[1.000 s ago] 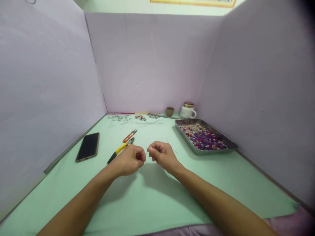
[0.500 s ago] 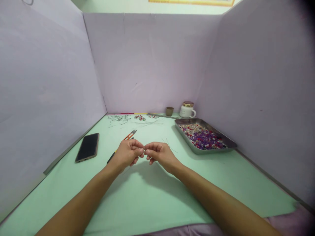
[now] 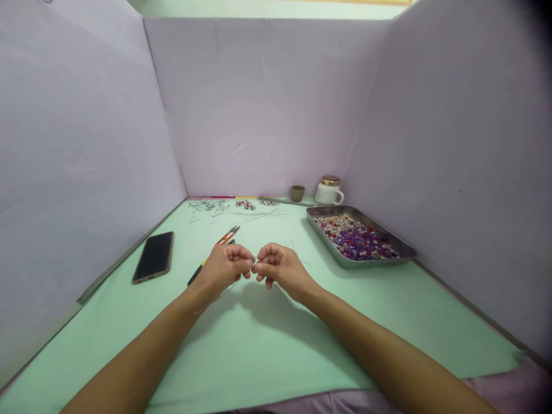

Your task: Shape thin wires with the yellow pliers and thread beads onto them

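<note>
My left hand (image 3: 225, 268) and my right hand (image 3: 281, 267) meet fingertip to fingertip above the green tabletop. Both are closed in a pinch on a thin wire (image 3: 255, 260), of which a short bit shows between the fingertips. A fine strand trails below the left fingers; what else the fingertips hold is too small to make out. Orange-handled thread snips (image 3: 227, 235) lie just beyond my left hand. Partly hidden behind that hand is a tool with a yellow and black handle (image 3: 196, 272). Several loose wires (image 3: 297, 252) rest beyond my right hand.
A metal tray (image 3: 345, 263) of mixed beads stands at right, a phone (image 3: 154, 257) at left. Toward the back are wire pieces (image 3: 209, 206), beaded bits (image 3: 245, 204), a small cup (image 3: 297, 194) and a lidded white mug (image 3: 327, 193). Pale panels (image 3: 267, 109) enclose the table.
The right fingertips have parted slightly from the left ones, and a bit of wire now shows between them. The right index finger is raised a little more. The view has shifted slightly.
</note>
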`<state>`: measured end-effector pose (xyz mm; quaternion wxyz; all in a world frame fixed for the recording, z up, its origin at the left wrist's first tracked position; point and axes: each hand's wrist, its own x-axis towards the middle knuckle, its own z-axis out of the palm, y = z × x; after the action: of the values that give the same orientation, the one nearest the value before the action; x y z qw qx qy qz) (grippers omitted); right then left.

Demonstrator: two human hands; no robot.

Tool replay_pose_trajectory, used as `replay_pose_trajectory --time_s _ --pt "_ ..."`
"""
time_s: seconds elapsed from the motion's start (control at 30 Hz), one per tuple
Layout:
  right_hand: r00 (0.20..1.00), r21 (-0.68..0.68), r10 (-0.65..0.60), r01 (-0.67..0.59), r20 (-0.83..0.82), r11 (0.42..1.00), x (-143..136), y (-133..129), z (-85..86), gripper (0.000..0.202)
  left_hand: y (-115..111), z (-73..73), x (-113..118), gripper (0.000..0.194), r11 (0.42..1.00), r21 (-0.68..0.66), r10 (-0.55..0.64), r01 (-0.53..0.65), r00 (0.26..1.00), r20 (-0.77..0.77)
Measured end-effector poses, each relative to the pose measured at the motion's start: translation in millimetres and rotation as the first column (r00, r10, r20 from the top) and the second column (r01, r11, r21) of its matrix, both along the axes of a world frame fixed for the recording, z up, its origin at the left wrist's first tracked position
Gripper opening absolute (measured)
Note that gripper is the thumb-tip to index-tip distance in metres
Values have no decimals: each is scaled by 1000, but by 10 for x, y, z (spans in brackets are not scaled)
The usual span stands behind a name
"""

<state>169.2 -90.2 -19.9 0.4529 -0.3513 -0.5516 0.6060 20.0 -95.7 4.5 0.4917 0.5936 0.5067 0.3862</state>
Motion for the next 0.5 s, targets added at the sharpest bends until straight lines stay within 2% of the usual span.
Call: replay_pose_trajectory --time_s 0.1,0.2,0.33,0.5 --pt "1000 -19 19 -19 12 1000 10 -1 13 28 -26 7 29 5 996 75 53 -47 995 -84" --pt "998 -18 60 -60 -13 998 31 10 21 27 -49 7 50 4 993 90 84 -73 989 -118" --pt "988 -21 155 -156 -25 988 96 66 18 26 -26 -4 23 4 998 48 47 -45 998 -38" --pt "976 11 196 -198 98 980 258 200 36 24 54 -24 -59 6 998 2 61 -61 992 111"
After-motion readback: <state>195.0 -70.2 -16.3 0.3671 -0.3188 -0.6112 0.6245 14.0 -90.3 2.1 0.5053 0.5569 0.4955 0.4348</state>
